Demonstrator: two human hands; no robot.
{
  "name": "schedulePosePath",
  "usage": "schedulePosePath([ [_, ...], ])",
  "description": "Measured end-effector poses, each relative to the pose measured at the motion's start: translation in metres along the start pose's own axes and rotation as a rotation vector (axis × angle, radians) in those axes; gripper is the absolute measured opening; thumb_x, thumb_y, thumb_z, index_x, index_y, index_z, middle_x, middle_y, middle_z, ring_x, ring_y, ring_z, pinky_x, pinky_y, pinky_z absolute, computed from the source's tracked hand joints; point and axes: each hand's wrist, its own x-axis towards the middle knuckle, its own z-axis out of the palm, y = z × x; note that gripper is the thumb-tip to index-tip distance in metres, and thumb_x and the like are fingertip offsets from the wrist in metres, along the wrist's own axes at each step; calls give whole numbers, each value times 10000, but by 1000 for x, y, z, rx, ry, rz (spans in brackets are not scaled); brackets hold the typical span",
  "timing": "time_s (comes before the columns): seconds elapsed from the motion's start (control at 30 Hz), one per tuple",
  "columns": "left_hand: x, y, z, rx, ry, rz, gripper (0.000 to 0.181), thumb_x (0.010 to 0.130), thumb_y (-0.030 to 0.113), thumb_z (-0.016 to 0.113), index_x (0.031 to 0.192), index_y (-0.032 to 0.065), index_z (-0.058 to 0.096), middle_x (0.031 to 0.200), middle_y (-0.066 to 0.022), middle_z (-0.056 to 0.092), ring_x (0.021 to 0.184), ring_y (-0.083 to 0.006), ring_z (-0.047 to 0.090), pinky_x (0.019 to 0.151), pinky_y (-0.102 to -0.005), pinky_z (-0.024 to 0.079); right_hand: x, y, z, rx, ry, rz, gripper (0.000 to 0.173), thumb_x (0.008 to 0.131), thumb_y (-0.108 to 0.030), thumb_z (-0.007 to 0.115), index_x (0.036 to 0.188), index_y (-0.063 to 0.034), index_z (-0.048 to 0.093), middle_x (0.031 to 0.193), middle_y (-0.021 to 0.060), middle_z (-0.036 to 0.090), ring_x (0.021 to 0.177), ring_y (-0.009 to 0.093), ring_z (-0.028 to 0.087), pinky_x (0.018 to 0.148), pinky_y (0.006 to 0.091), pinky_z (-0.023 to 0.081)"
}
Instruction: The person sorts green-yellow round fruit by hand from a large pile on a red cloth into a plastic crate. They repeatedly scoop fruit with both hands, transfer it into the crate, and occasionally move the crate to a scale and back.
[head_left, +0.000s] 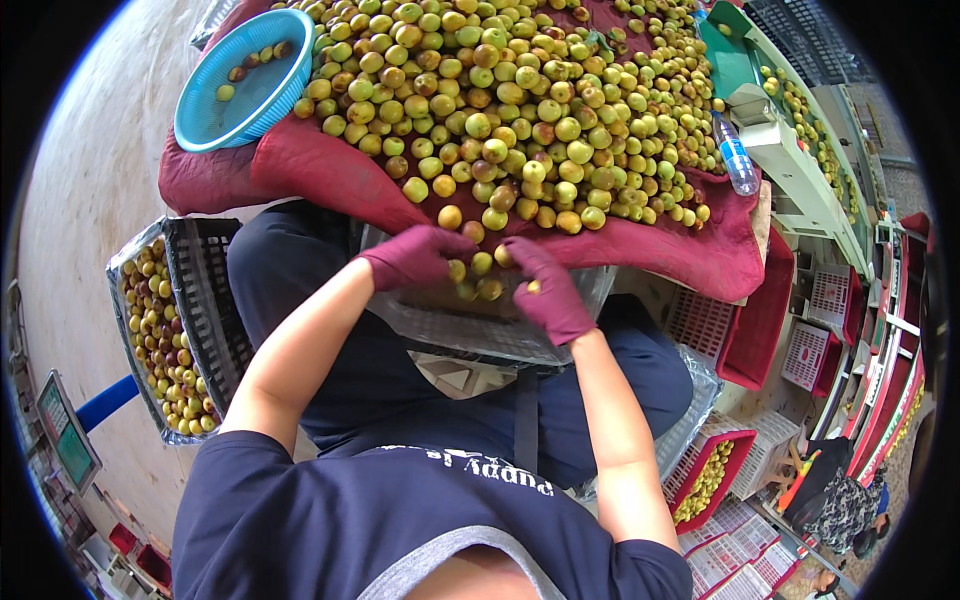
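A large heap of green and brown jujubes (517, 97) lies on a dark red cloth (330, 169) spread before me. Both my hands wear maroon gloves at the near edge of this cloth. My left hand (420, 256) reaches in from the left, fingertips beside a few jujubes; whether it grips any is unclear. In my right hand (551, 292) one jujube (533, 286) shows between thumb and palm, and another is at the fingertips. Several blurred jujubes (480, 264) are between the hands, above a plastic-lined crate (472, 326) between my legs. The crate's inside is mostly hidden.
A blue plastic basket (247, 112) with several jujubes stands at the cloth's left corner. A water bottle (735, 157) lies at the right. One filled black crate (214, 300) is by my left knee. Red crates (757, 315) and a sorting conveyor (795, 165) stand right.
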Motion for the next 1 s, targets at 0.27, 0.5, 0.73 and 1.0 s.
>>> schedulePosePath([
  [0.27, 31, 7, -31, 639, 565, -128, 315, 779, 143, 637, 1085, 73, 606, 1119, -166, 612, 972, -383, 607, 827, -439, 498, 29, 47, -25, -775, 375, 174, 463, 755, -122, 690, 1205, -72, 597, 1114, 211, 614, 1019, 340, 587, 861, 421, 493],
  [0.5, 21, 28, 0, 100, -103, -147, 393, 915, 207, 549, 1286, 80, 520, 966, -117, 640, 822, -225, 617, 691, -353, 490, 41, 35, -24, -321, 198, 439, 369, 746, -149, 694, 1105, -88, 631, 979, 191, 649, 873, 325, 635, 793, 408, 505],
  [0.73, 25, 8, 30, -1499, 4, -112, 606, 980, 535, 327, 1316, 50, 466, 1155, -96, 585, 1018, -217, 558, 865, -371, 468, 25, -14, 5, 854, 652, 610, 213, 889, -202, 621, 1045, -61, 585, 844, 19, 622, 602, 108, 593, 441, 230, 477],
  [1.0, 31, 11, 36, -1842, -61, -2, 722, 940, 613, 309, 1345, 25, 415, 1365, -166, 456, 1250, -312, 454, 1069, -486, 330, 43, -38, 72, 239, 857, 115, 192, 964, -154, 528, 1110, -37, 567, 1015, 56, 606, 839, 144, 567, 752, 270, 485],
])
